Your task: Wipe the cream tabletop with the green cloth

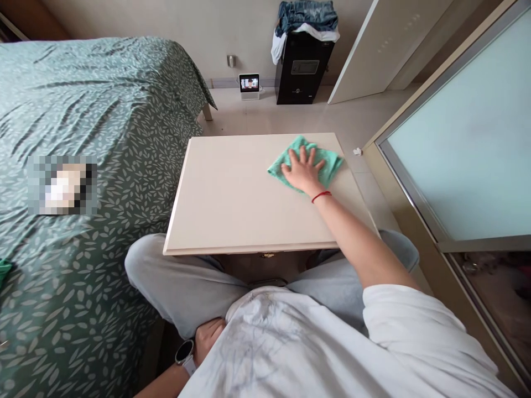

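My right hand (304, 168) lies palm down with fingers spread on a green cloth (331, 165). Under it, the cloth is spread unevenly over the far right part of a pale, rectangular tabletop (232, 193), close to the right edge. A thin red cord circles that wrist. Down by my left thigh, against the hem of the white shirt, rests my left hand (208, 338). Its knuckles show bent, but the fingertips are hidden. On the left wrist is a watch (185, 352) with a light strap.
To the left stands a bed (124, 110) with a green leaf-patterned cover. Beyond the table are a small display (249, 84) on the floor and a black cabinet (305, 69) topped with folded jeans (307, 16). Sliding glass panels (468, 121) run along the right.
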`<action>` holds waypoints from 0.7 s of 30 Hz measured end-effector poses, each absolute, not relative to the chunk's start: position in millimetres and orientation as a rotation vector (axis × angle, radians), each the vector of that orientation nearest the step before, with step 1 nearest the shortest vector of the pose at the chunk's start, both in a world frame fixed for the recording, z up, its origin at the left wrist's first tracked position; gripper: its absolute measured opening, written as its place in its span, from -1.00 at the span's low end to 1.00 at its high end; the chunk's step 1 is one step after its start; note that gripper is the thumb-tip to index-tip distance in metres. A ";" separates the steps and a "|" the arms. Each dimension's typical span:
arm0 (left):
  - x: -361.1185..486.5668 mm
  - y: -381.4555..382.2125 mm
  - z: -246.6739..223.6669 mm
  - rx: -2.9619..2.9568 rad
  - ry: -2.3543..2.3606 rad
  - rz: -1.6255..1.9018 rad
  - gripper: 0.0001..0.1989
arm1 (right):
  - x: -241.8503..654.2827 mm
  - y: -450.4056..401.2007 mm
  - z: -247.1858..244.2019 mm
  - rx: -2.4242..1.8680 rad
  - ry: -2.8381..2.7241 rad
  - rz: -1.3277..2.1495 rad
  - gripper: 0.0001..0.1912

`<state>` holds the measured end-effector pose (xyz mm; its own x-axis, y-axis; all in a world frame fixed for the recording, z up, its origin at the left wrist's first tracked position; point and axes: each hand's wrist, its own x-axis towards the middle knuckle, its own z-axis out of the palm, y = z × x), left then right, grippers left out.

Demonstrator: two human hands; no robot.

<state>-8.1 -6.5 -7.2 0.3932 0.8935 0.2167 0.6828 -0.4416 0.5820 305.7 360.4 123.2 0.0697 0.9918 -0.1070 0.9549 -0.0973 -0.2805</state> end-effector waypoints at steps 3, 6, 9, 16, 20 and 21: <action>-8.5 -7.4 -8.6 2.252 1.369 0.700 -0.59 | 239.6 349.5 119.7 -1.962 -2.278 0.452 -0.16; -9.3 -8.5 -9.4 2.250 1.385 0.685 -0.59 | 170.2 338.3 116.2 -1.597 -2.519 0.503 -0.13; -10.6 -9.4 -10.1 2.257 1.379 0.680 -0.59 | 113.4 339.0 115.8 -1.265 -2.705 0.522 -0.15; -11.0 -11.2 -9.8 2.260 1.405 0.681 -0.62 | 62.2 388.6 121.6 -1.174 -2.734 0.603 -0.22; -10.2 -11.3 -8.2 2.243 1.415 0.664 -0.63 | 87.6 418.3 123.6 -1.407 -2.575 0.590 -0.22; -10.2 -11.2 -8.0 2.235 1.416 0.664 -0.63 | 101.8 424.2 124.3 -1.490 -2.549 0.574 -0.22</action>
